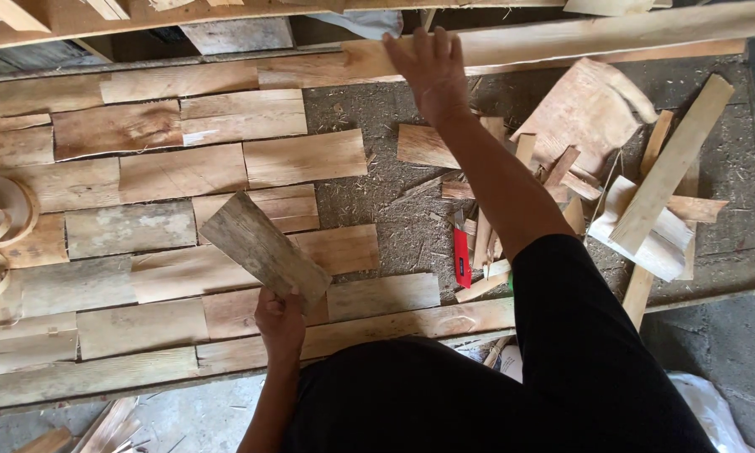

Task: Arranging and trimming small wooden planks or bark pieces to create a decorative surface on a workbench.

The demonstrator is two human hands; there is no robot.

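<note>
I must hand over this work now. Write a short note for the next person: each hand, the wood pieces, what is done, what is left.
Left hand: holds a grey weathered shingle by its lower end, above the laid rows.
Right hand: flat on the long pale board at the far edge.
Done: shingles laid in rows over the left part of the panel.
Left: the bare rough surface right of the rows. Loose offcuts lie piled on the right.

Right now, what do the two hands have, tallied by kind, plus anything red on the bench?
Grey weathered board, gripped by the left hand: 1
Long pale plank, at the right hand: 1
Red flat object, among the offcuts: 1
Total: 3
</note>
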